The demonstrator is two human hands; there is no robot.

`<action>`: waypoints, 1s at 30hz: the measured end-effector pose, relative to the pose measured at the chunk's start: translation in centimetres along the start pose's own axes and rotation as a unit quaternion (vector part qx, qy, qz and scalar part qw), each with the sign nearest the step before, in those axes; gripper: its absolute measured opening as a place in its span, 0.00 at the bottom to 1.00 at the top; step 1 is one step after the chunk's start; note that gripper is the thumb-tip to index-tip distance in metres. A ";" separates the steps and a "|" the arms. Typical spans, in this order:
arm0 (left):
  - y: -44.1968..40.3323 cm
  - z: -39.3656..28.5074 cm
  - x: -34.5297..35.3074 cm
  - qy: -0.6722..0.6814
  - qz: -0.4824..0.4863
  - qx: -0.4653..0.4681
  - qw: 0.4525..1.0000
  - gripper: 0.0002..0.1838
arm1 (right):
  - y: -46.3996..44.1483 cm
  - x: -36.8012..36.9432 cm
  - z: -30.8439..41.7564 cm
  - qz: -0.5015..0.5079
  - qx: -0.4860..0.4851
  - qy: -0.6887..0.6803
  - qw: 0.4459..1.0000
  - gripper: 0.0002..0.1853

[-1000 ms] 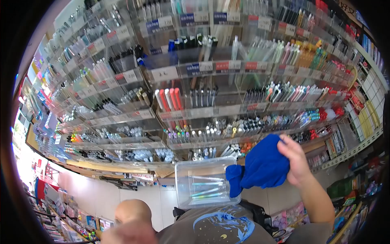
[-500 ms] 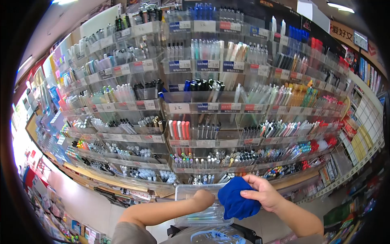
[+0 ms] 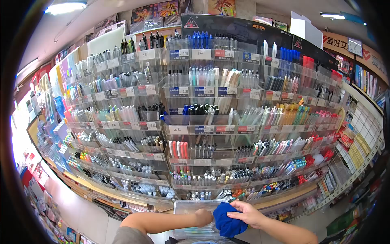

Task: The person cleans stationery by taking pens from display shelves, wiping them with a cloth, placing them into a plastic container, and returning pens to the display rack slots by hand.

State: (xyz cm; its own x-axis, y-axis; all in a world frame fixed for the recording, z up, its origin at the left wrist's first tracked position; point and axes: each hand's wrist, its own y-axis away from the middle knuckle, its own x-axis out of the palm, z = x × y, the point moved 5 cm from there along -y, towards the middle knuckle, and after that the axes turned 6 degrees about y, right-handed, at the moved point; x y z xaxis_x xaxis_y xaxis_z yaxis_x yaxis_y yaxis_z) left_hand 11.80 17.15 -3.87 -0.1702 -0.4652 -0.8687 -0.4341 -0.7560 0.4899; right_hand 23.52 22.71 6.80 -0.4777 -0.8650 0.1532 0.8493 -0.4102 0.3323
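Observation:
A bunched blue cloth (image 3: 226,223) hangs from my right hand (image 3: 248,214), pinched between thumb and fingers. Just left of the cloth, my left hand (image 3: 204,218) is curled closed over a clear plastic box (image 3: 178,210). The fingertips of that hand are turned away from me, and I cannot make out what they hold. Several slim pens (image 3: 194,231) lie in the bottom of the box, partly covered by my left forearm. The cloth overlaps the box's right side.
A wide tiered pen display (image 3: 203,162) with clear pockets and price labels rises in front of me. A wooden ledge (image 3: 290,199) runs along its base. To the right stands a white wire rack (image 3: 359,122) with packaged goods. More merchandise (image 3: 53,211) is at lower left.
The view has tipped upward, so the shelves, box and hands sit lower in the picture. The blue cloth is now closer to my left hand. My right hand keeps its hold.

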 end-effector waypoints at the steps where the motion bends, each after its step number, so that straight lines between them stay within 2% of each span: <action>1: 0.1 -0.1 -0.1 -0.006 -0.006 0.001 1.000 0.09 | -0.3 0.0 -0.4 -0.003 0.010 0.000 1.000 0.16; 2: 0.0 -0.3 0.2 -0.024 -0.022 0.006 0.999 0.08 | -0.5 0.1 -0.5 0.001 0.006 0.004 1.000 0.15; 5: 0.4 -0.8 -0.7 0.003 0.008 -0.009 1.000 0.07 | -1.0 0.3 -0.6 0.000 0.013 0.007 1.000 0.15; 10: -1.5 0.6 2.2 0.019 0.003 -0.003 1.000 0.10 | -0.7 -0.6 2.1 -0.022 -0.051 0.027 0.998 0.11; 11: -2.1 1.1 3.2 0.028 -0.005 0.003 1.000 0.11 | -0.2 -0.9 3.7 -0.028 -0.085 0.029 0.996 0.10; 14: 0.7 1.6 -0.9 0.187 -0.043 -0.057 0.980 0.13 | 2.1 -2.5 9.4 -0.099 -0.177 -0.016 0.979 0.07; 18: 4.0 2.7 -5.2 0.298 -0.099 -0.043 0.948 0.11 | 5.5 -4.4 18.4 -0.204 -0.354 -0.019 0.913 0.04; 21: 6.4 4.6 -9.3 0.361 -0.204 -0.030 0.909 0.10 | 6.3 -5.1 24.4 -0.287 -0.427 -0.034 0.857 0.04; 23: 9.2 5.5 -13.9 0.373 -0.317 -0.067 0.869 0.10 | 5.6 -5.5 26.7 -0.328 -0.466 0.015 0.821 0.06; 25: 11.8 6.8 -18.2 0.347 -0.469 -0.087 0.808 0.14 | 3.5 -5.9 28.0 -0.400 -0.505 0.212 0.735 0.08; 27: 13.8 7.8 -22.6 0.359 -0.533 -0.078 0.763 0.17 | 1.5 -4.5 28.0 -0.445 -0.564 0.485 0.498 0.11; 29: 15.1 8.7 -26.6 0.256 -0.620 -0.080 0.737 0.17 | -2.0 -4.6 26.6 -0.388 -0.464 0.569 0.557 0.13; 30: 15.2 9.4 -28.2 0.231 -0.631 -0.074 0.737 0.17 | -2.9 -4.6 25.9 -0.381 -0.427 0.587 0.573 0.12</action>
State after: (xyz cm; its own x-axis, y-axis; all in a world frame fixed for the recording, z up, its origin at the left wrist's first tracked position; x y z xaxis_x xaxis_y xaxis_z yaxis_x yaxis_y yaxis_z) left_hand 1.71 23.10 27.35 0.6208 0.5700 -0.5382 0.1180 -0.7467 -0.6546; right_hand 17.43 35.34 29.21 -0.7282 0.2657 -0.6317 0.5348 -0.3560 -0.7663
